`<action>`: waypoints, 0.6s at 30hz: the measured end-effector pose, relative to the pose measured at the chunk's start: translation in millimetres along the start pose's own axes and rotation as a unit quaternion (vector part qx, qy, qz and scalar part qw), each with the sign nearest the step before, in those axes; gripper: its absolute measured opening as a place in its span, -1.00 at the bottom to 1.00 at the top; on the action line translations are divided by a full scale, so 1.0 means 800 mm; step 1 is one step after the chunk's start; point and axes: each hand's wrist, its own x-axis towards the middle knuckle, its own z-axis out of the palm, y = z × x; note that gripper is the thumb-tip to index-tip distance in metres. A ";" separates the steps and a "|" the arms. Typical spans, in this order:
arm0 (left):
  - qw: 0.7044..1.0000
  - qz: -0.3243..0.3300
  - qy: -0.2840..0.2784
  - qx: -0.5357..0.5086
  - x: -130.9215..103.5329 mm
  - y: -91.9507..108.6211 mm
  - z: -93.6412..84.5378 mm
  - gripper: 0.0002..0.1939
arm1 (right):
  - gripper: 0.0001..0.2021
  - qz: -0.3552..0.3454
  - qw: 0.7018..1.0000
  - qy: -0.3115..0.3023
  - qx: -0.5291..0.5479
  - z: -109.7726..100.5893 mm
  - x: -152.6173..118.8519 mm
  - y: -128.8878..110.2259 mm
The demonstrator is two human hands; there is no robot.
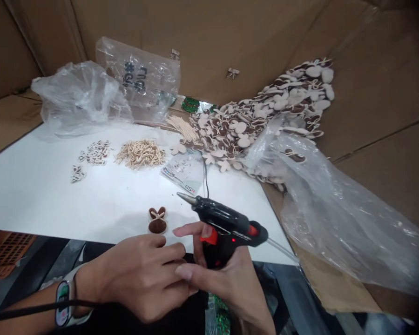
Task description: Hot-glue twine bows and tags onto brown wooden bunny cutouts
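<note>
Right fingers [190,229] grip a glue gun [223,216], left fingers [171,252] curl, a clear bag [321,186] touching heaped cutouts [237,126].

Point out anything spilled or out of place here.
The heap of flat shapes spills past the white board's edge against the cardboard, which looks untidy. One brown piece looks stray, apart from the heap by the right-hand plastic bag.

Open white board [56,200] left of rabbit shape [157,226], glue gun [225,217] blocking right side, string pile [141,154] behind
</note>
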 end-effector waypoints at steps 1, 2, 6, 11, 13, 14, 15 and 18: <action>1.000 0.001 -0.001 0.001 -0.001 0.001 0.001 -0.68 | -0.46 0.009 1.000 -0.009 0.000 0.002 0.001 -0.001; 1.000 0.004 -0.002 0.001 -0.001 0.003 0.002 -0.70 | -0.47 0.020 1.000 -0.018 0.006 0.004 0.002 -0.001; 1.000 -0.006 -0.003 -0.016 0.001 0.008 0.002 -0.75 | -0.54 0.043 0.995 -0.048 0.076 0.011 0.002 -0.003; 0.999 -0.003 0.009 -0.039 0.002 0.012 0.001 -0.75 | -0.63 0.026 0.995 -0.046 0.086 0.015 -0.002 0.008; 0.999 -0.006 0.000 -0.040 -0.001 0.014 0.002 -0.76 | -0.65 0.006 0.995 -0.049 0.081 0.015 -0.002 0.017; 0.999 -0.011 -0.005 -0.039 -0.003 0.015 0.003 -0.77 | -0.66 -0.005 0.995 -0.051 0.086 0.016 -0.002 0.021; 0.999 -0.014 -0.008 -0.040 -0.005 0.015 0.004 -0.77 | -0.68 -0.016 0.994 -0.052 0.093 0.016 -0.001 0.024; 0.999 -0.014 -0.013 -0.043 -0.008 0.016 0.006 -0.76 | -0.76 -0.051 0.992 -0.040 0.106 0.018 -0.001 0.024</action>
